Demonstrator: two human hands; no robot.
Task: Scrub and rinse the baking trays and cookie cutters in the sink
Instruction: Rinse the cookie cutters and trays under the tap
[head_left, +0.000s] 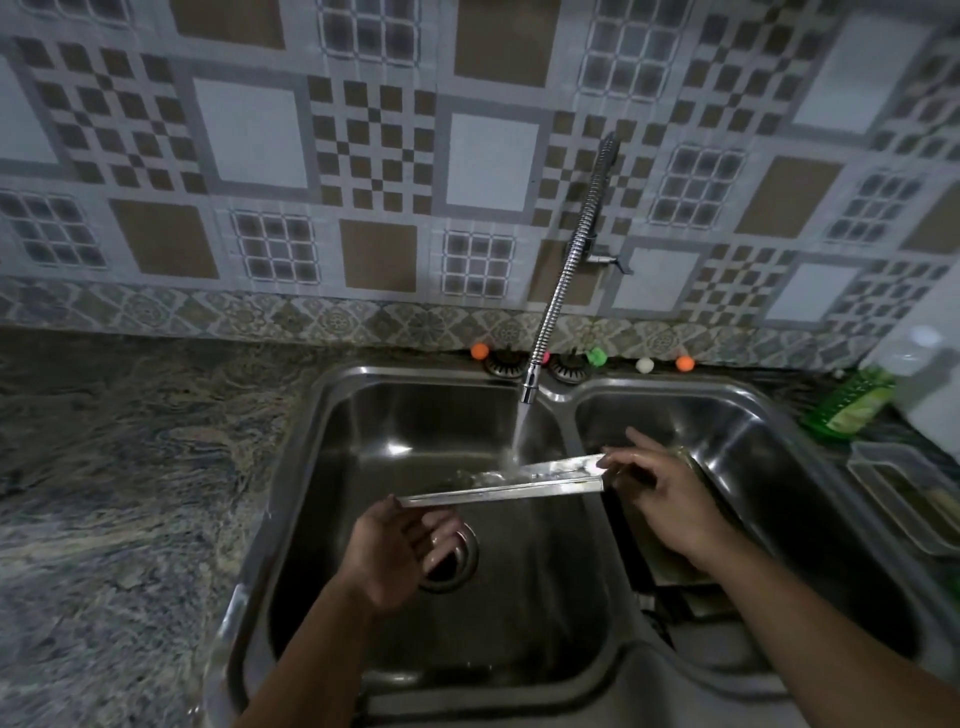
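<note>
Steel tray, thin and seen nearly edge-on, sits between our hands at the middle of the frame. Our left hand grips its lower-left end from beneath, fingers curled under the rim. Our right hand holds the upper-right end, thumb and fingers pinching the edge while the forefinger points up and left. We keep the tray tilted, its right end higher, above the left basin of the sink. Water falls from the tap onto the tray's upper face near its middle. Below our left hand lies the drain. In the right basin, under our right forearm, something flat and dark leans, perhaps another tray; the light is too poor to say. At the right edge stands a green bottle.
</note>
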